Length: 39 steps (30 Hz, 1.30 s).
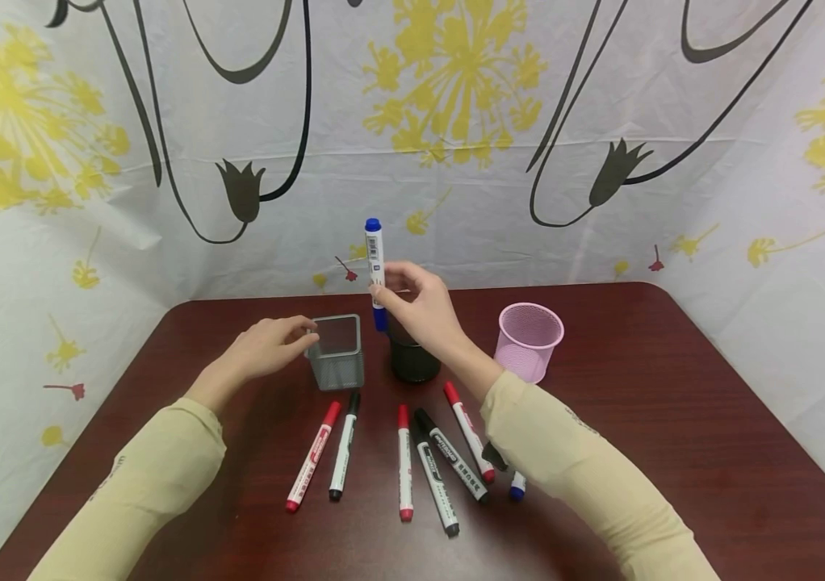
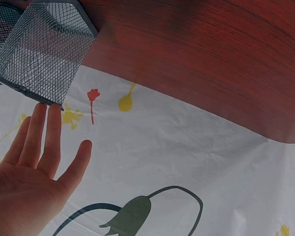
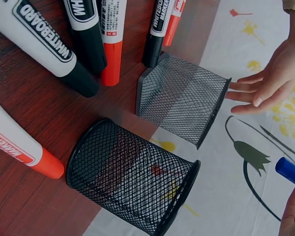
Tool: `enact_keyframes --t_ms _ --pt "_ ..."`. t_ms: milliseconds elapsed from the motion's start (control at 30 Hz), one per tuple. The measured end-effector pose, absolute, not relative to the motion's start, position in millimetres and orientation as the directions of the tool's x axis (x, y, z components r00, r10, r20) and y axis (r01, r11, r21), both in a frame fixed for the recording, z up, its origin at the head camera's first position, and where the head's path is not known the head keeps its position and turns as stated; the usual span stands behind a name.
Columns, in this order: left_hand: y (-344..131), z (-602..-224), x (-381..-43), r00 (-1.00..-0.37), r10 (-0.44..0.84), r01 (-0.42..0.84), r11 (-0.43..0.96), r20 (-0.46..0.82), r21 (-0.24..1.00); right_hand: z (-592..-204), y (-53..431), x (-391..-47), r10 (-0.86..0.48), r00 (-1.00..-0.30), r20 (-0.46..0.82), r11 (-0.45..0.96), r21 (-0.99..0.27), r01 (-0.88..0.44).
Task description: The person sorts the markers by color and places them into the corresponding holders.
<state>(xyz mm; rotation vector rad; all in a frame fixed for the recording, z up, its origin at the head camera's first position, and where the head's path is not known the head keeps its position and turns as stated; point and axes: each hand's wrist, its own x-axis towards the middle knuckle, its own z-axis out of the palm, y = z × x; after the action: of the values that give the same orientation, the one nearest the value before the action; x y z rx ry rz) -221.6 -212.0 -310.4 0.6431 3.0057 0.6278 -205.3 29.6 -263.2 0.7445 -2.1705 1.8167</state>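
My right hand (image 1: 416, 307) pinches a blue-capped whiteboard marker (image 1: 374, 262) between thumb and fingers, upright over the left rim of the round black mesh pen holder (image 1: 415, 359). In the right wrist view only the marker's blue end (image 3: 289, 171) and part of that hand (image 3: 292, 216) show, at the right edge. The fairly straight fingers of my left hand (image 1: 267, 345) reach the rim of a square grey mesh pen holder (image 1: 337, 371). Seen from the left wrist, two fingertips (image 2: 54, 109) meet that rim.
A round pink mesh pen holder (image 1: 529, 343) stands to the right. Several markers lie in front of the holders, among them a red one (image 1: 314, 456) and a black one (image 1: 437, 484). My right sleeve partly covers a blue-capped marker (image 1: 518, 486). Behind the table (image 1: 645, 387) hangs a patterned cloth (image 1: 478, 226).
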Motion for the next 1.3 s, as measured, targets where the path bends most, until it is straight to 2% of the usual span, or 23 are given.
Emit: enact_keyframes --t_ms 800,933,1167,1300 --pt "-211 -311 -221 -0.922 0.383 0.377 0.843 0.065 0.385 -263 12 -214 -0.221 -0.862 0.455 0.142 -0.86 -0.49" --pt "-211 -311 -221 -0.922 0.381 0.377 0.845 0.066 0.379 -267 9 -218 -0.228 -0.868 0.44 0.139 -0.868 -0.476" --pt "-212 -311 -222 -0.92 0.383 0.383 0.844 0.079 0.375 -293 2 -246 -0.247 -0.866 0.434 0.149 -0.867 -0.476" --pt "-212 -311 -223 -0.919 0.387 0.386 0.841 0.078 0.38 -296 -2 -248 -0.251 -0.864 0.437 0.148 -0.865 -0.48"
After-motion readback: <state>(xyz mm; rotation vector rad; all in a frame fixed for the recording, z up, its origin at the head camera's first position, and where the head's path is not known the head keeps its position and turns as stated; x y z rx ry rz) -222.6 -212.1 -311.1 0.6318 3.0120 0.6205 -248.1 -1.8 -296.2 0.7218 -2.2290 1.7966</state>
